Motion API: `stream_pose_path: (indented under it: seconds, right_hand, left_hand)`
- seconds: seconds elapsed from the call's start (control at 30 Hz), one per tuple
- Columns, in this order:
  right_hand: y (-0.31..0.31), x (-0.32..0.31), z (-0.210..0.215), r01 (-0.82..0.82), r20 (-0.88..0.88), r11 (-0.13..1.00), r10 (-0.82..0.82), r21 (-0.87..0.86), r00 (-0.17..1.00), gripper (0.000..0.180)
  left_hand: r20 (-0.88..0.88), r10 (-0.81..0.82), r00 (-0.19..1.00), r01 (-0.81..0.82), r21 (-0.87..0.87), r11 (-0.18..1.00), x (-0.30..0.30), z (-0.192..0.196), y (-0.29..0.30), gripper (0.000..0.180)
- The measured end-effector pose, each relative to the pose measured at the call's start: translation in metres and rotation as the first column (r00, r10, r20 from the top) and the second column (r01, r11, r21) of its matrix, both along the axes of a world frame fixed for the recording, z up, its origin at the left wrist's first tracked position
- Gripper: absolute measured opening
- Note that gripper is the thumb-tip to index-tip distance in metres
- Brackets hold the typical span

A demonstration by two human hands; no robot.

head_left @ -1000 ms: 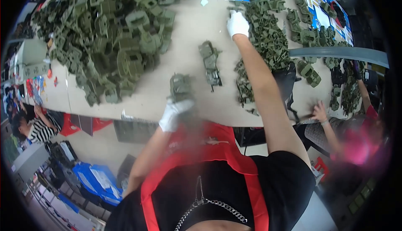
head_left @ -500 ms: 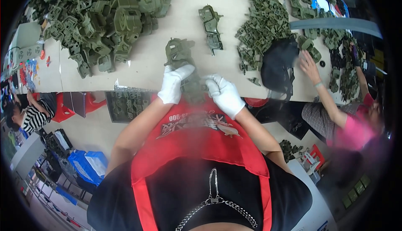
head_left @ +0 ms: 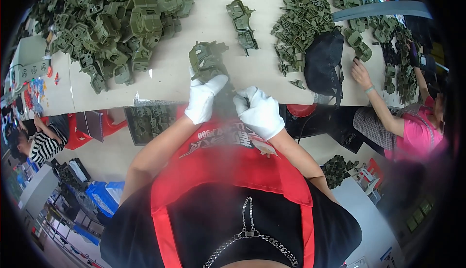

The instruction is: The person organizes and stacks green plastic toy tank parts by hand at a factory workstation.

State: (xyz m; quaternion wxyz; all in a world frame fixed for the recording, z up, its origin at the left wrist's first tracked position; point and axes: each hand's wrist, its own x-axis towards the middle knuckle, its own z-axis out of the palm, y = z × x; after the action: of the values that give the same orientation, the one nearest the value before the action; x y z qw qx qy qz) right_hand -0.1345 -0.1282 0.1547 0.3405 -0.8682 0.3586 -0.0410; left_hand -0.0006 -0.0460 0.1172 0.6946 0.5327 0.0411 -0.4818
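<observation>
Just beyond the red apron [head_left: 228,171], the right hand [head_left: 259,112], white-gloved, sits close beside the left, its fingers curled in. A second ago that arm was stretched out to the heap of small pieces; half a second ago the hand was already back here, in much the same spot. Haze blurs the gap between the hands, so I can't fairly tell whether the right fingers pinch anything.

The left hand [head_left: 204,98], also gloved, grasps the near end of an olive-green part [head_left: 206,59], thumb laid over it. The part is matt and blocky, with hollow openings and raised edges; its far end projects past the fingertips, over the pale tabletop [head_left: 267,76].

Farther off, a longer green assembly [head_left: 242,25] lies alone, well apart from both hands. To its right are a black bag [head_left: 321,61] and the heap of small green pieces [head_left: 301,20]; to its left, a large pile of green housings [head_left: 121,20]. Beyond the bag, a co-worker's bare hand [head_left: 361,76] reaches near another green part [head_left: 358,44].
</observation>
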Motion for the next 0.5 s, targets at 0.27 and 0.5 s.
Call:
stream_pose_path:
  seconds: [0.27, 0.5]
  right_hand:
    - [0.008, 0.011, -0.019, -0.087, 0.021, 0.988, 0.091, -0.130, 0.996, 0.012]
    - [0.000, 0.014, -0.036, -0.110, 0.056, 0.994, 0.110, -0.016, 0.992, 0.014]
  left_hand:
    - [0.059, -0.032, 0.998, 0.029, 0.045, 0.999, -0.001, -0.022, 0.013, 0.017]
    - [0.336, -0.162, 0.928, 0.146, 0.074, 0.987, 0.005, -0.049, 0.025, 0.015]
